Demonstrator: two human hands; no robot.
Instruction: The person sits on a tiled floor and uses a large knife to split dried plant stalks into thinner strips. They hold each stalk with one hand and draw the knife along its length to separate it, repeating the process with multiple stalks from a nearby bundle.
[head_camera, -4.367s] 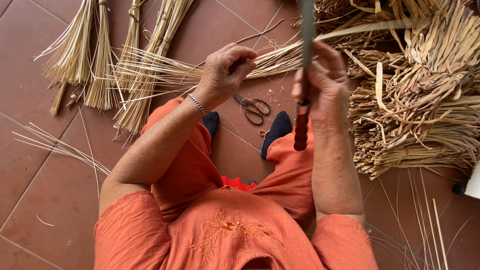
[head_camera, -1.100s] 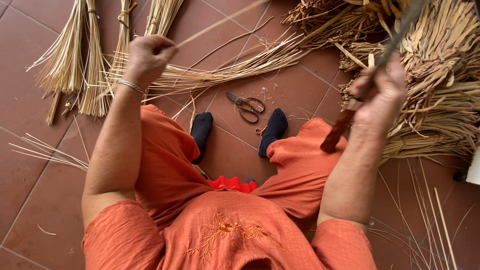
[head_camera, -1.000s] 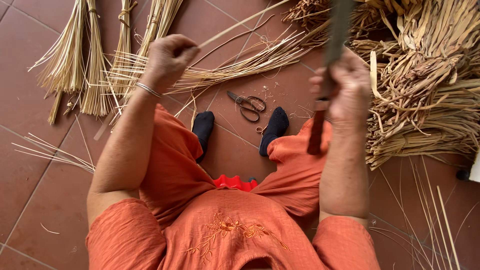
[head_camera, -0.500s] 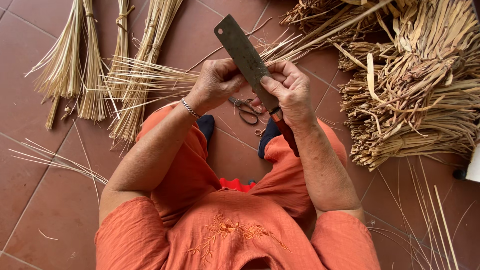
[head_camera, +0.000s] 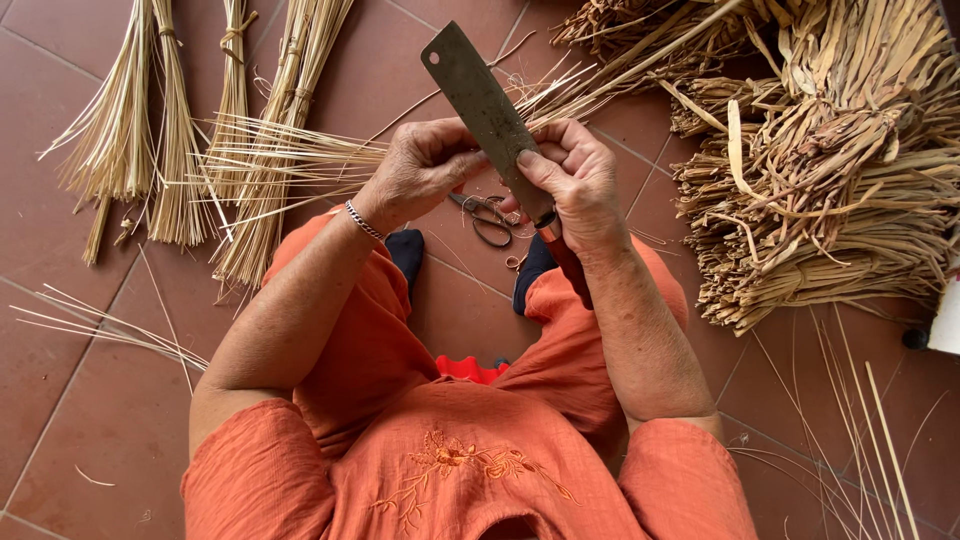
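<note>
Here, both hands (head_camera: 500, 175) together, clamped on a cleaver (head_camera: 487, 110), its handle mostly hidden, scissors (head_camera: 487, 214) half-covered behind.

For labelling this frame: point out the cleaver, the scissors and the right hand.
cleaver (head_camera: 478, 95), head view, middle of the flat blade.
scissors (head_camera: 488, 212), head view, on the handle loops.
right hand (head_camera: 575, 180), head view, back of the hand.
</note>
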